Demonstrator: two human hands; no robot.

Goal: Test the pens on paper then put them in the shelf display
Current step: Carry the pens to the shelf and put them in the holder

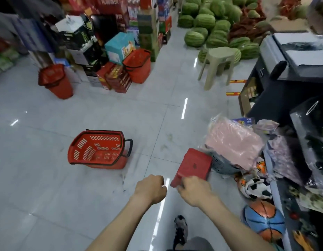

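Starting at the far left, a red shopping basket (55,80) stands on the pale tiled floor (48,178) beside a heap of stacked cartons (95,51), with a second red basket (137,66) at the right end of that heap. Nearer, a third red basket (99,149) sits alone on the tiles, tipped so its open mouth faces the camera and its black handle sticks out to the right. Near the bottom centre, the left hand (150,190) is seen from the back, fingers curled into a loose fist with nothing showing in it. Just to its right, the right hand (193,191) grips the near corner of a red plastic stool (195,163) — the stool is tilted, its flat top turned up toward the camera and its far side close against a grey basket (222,165). A pink packet (233,140) in clear wrap lies on top of that grey basket. Far beyond, a beige stool (218,64) stands in front of a pile of watermelons (211,20). On the near right lie a black-and-white football (256,189) and an orange-and-blue basketball (265,221) against a dark counter (283,91). Where the pens are cannot be told from this view — motion blur smears the right edge.
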